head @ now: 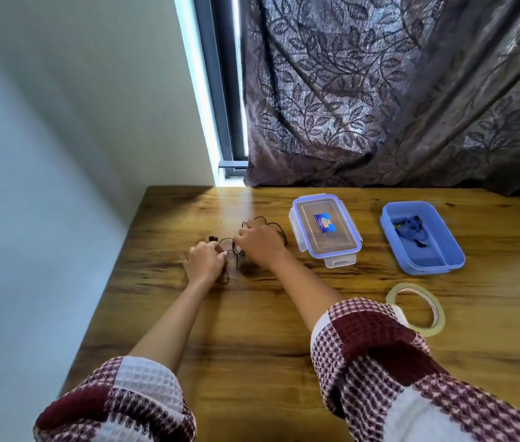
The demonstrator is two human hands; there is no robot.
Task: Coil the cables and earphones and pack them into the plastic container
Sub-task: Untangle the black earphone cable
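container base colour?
Blue, opaque, seen clearly in the head view: the container base sits open right of its clear lid.

Thin black earphone cord lies in loose tangle, uncoiled. Blue plastic container open, well to its right, w/ blue cable inside; clear lid between them.

Both hands on black earphones, L hand pinching wire, R hand over tangle, blue container open

We note a wooden tabletop filling the lower frame. A roll of tape lies flat at right. Leaf-patterned curtain upper right; window frame beside it; pale wall at left.
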